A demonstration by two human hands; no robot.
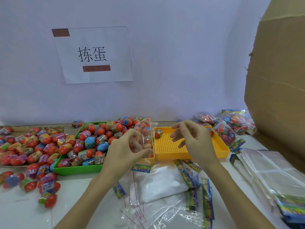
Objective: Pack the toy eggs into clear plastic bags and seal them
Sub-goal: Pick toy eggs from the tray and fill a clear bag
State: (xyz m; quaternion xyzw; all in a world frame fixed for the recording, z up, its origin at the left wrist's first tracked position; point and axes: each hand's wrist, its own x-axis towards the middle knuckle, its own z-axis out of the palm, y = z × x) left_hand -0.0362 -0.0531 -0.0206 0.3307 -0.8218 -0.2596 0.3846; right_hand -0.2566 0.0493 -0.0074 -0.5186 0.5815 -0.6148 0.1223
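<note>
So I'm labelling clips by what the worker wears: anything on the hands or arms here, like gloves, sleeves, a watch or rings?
Nothing is worn as far as the view shows. The left hand and right hand are bare, with no gloves, and I can see no rings. Both forearms are uncovered down to the bottom edge of the frame, with no sleeve, watch or wristband in sight.

Tray heaped with toy eggs (pixel 92 141) left of perforated tray (pixel 189 151) holding one egg (pixel 158 133). Loose eggs (pixel 29 146) farther left. Filled bags (pixel 226 124) behind right; empty bags (pixel 165 187) in front; cardboard box (pixel 279 80) far right.
</note>
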